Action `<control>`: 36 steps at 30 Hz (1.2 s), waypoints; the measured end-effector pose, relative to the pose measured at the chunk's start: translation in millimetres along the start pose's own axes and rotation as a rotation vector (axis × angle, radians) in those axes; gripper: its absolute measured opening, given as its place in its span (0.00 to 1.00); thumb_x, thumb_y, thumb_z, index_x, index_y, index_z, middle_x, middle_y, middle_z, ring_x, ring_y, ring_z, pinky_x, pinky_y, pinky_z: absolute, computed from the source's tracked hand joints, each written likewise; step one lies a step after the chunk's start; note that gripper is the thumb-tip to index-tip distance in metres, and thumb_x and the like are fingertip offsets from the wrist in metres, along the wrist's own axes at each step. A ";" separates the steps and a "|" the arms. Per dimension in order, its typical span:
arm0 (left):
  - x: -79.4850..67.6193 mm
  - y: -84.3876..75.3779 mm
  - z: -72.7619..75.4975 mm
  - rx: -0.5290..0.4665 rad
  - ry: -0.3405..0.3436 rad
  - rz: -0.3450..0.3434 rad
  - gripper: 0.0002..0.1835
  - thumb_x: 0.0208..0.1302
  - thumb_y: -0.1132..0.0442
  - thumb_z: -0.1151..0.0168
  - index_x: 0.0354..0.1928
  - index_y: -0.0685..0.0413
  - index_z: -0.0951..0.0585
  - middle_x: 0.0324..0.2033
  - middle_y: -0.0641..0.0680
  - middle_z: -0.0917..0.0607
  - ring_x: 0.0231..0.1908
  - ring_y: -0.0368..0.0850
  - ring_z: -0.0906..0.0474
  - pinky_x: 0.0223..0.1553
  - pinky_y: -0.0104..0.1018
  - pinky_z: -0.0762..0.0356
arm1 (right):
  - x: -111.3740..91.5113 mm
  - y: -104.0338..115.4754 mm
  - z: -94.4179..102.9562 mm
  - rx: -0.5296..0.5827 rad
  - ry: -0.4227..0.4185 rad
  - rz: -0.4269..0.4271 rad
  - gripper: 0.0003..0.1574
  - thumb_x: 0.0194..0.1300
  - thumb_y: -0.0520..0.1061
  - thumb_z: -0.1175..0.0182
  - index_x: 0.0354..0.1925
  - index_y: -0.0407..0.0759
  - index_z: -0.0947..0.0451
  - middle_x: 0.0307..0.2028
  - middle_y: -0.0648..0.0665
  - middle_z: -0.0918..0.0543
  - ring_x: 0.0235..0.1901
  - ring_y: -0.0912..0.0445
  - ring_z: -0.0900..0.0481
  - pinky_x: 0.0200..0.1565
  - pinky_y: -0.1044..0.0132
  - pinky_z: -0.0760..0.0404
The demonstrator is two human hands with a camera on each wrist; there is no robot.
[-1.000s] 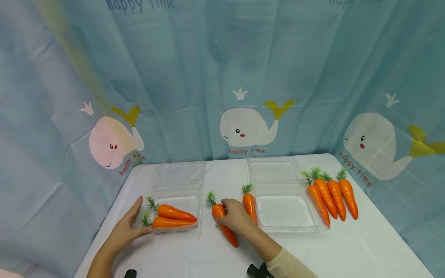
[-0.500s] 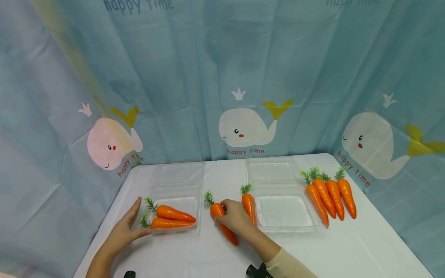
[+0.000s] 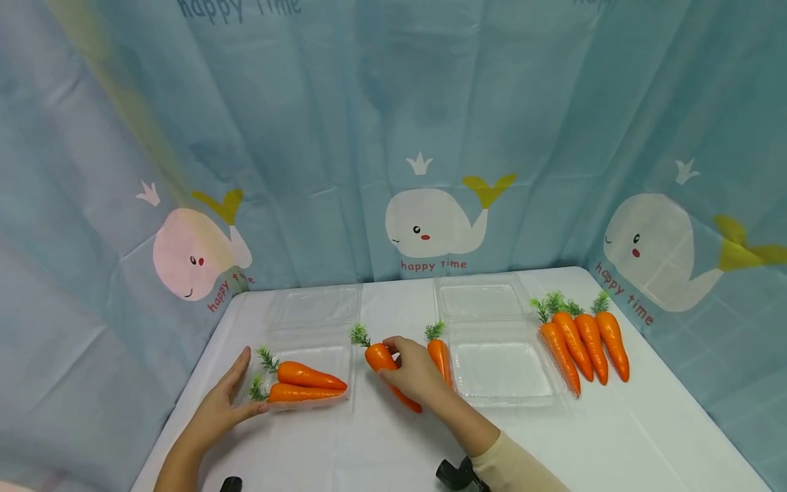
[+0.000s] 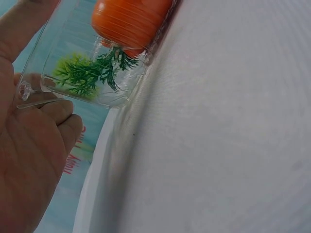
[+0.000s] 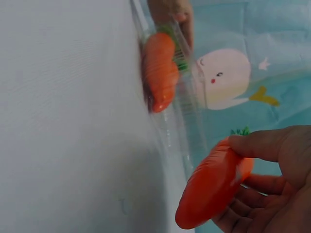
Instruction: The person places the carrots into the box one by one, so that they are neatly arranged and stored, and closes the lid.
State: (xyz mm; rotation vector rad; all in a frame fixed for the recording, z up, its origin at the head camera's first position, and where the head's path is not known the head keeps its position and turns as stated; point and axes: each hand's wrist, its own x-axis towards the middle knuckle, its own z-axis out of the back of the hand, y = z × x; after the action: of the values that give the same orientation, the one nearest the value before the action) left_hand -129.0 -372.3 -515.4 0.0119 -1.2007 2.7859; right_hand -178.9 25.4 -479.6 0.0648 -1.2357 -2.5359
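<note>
My right hand (image 3: 413,372) grips a carrot (image 5: 209,187) near its thick leafy end, thumb on one side and fingers on the other. In the right wrist view the carrot looks raised off the table, its tip pointing down. At the left side of an open clear plastic box (image 4: 114,99), my left hand (image 3: 216,410) holds the edge. The thumb lies at the box's near side, and some fingers curl behind its corner. Two carrots (image 3: 307,385) lie side by side in that box, green leaves toward my left hand. Its lid (image 3: 315,307) lies folded back.
A second open clear box (image 3: 507,372) stands to the right, with one carrot (image 3: 439,359) lying along its left side. Several carrots (image 3: 593,342) lie in a row at the right. A black object (image 3: 455,473) shows below my right wrist. A blue whale-print curtain (image 3: 344,150) surrounds the table (image 3: 393,454).
My right hand has moved the gripped carrot slightly up and to the left, toward the left box. The left hand stays at the box's edge.
</note>
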 end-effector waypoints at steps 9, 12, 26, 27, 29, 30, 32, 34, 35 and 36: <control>-2.2 -0.7 0.9 0.000 -0.011 0.000 0.63 0.56 0.47 0.22 0.82 0.34 0.58 0.82 0.55 0.56 0.81 0.47 0.64 0.56 0.00 0.60 | 10.9 20.0 8.6 -0.008 0.013 0.053 0.31 0.62 0.47 0.27 0.63 0.47 0.21 0.54 0.51 0.16 0.41 0.60 0.21 0.42 0.67 0.19; -1.9 -0.5 0.9 0.000 -0.012 -0.006 0.63 0.56 0.47 0.22 0.82 0.33 0.58 0.82 0.55 0.56 0.81 0.47 0.63 0.56 0.01 0.59 | 16.2 27.4 8.4 0.008 0.022 0.051 0.30 0.62 0.48 0.27 0.62 0.48 0.21 0.53 0.52 0.15 0.41 0.60 0.21 0.40 0.69 0.19; -1.0 3.3 -1.0 -0.016 -0.023 -0.050 0.63 0.55 0.49 0.21 0.82 0.34 0.56 0.82 0.57 0.54 0.76 0.25 0.63 0.58 0.01 0.58 | 43.8 55.5 -10.5 0.042 0.087 0.114 0.27 0.63 0.45 0.27 0.60 0.47 0.19 0.48 0.52 0.14 0.37 0.63 0.21 0.37 0.72 0.19; -1.0 4.1 -1.3 -0.015 -0.026 -0.055 0.63 0.55 0.49 0.21 0.82 0.34 0.56 0.82 0.57 0.54 0.75 0.23 0.63 0.58 0.01 0.58 | 45.9 57.2 -13.1 0.040 0.096 0.115 0.27 0.64 0.45 0.28 0.60 0.47 0.19 0.49 0.52 0.14 0.37 0.63 0.21 0.37 0.72 0.19; -1.2 5.3 -1.7 -0.022 -0.027 -0.063 0.63 0.56 0.50 0.21 0.82 0.34 0.56 0.82 0.57 0.55 0.73 0.19 0.63 0.59 0.02 0.58 | 50.1 60.6 -18.6 0.037 0.114 0.123 0.27 0.64 0.44 0.28 0.61 0.47 0.19 0.49 0.52 0.14 0.37 0.63 0.22 0.37 0.73 0.19; -1.2 5.7 -1.9 -0.026 -0.027 -0.069 0.63 0.56 0.51 0.21 0.82 0.34 0.56 0.82 0.57 0.55 0.72 0.17 0.63 0.59 0.02 0.58 | 52.2 62.4 -21.1 0.040 0.121 0.131 0.27 0.63 0.44 0.28 0.61 0.47 0.19 0.49 0.52 0.14 0.37 0.63 0.21 0.38 0.73 0.19; -1.2 6.1 -2.4 -0.038 -0.028 -0.082 0.62 0.56 0.53 0.21 0.82 0.35 0.56 0.82 0.58 0.55 0.71 0.16 0.62 0.59 0.02 0.57 | 56.2 65.2 -26.2 0.037 0.136 0.147 0.27 0.63 0.43 0.28 0.61 0.46 0.19 0.48 0.51 0.14 0.36 0.63 0.21 0.38 0.73 0.19; -1.1 6.2 -2.4 -0.045 -0.030 -0.092 0.62 0.56 0.54 0.21 0.82 0.36 0.56 0.82 0.58 0.54 0.71 0.15 0.62 0.60 0.02 0.57 | 60.2 67.6 -31.4 0.029 0.145 0.162 0.28 0.63 0.42 0.28 0.61 0.45 0.19 0.48 0.51 0.14 0.37 0.64 0.22 0.39 0.74 0.19; -1.2 6.2 -2.4 -0.043 -0.031 -0.095 0.62 0.56 0.54 0.21 0.82 0.36 0.56 0.82 0.58 0.54 0.71 0.15 0.62 0.60 0.02 0.57 | 61.9 69.0 -33.8 0.023 0.149 0.168 0.28 0.62 0.41 0.28 0.61 0.45 0.19 0.49 0.51 0.15 0.36 0.63 0.22 0.38 0.74 0.19; -1.5 6.0 -2.2 -0.041 -0.032 -0.093 0.62 0.56 0.54 0.21 0.82 0.36 0.56 0.82 0.58 0.54 0.70 0.14 0.62 0.60 0.02 0.57 | 63.8 70.3 -36.6 0.013 0.152 0.172 0.28 0.62 0.41 0.28 0.61 0.45 0.19 0.49 0.51 0.15 0.36 0.63 0.22 0.38 0.75 0.19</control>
State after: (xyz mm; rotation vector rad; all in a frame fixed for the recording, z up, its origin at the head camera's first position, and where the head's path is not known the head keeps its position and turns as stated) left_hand -128.0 -375.0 -521.4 0.1061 -1.2314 2.6900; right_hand -214.4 -62.2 -441.8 0.1449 -1.1474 -2.3303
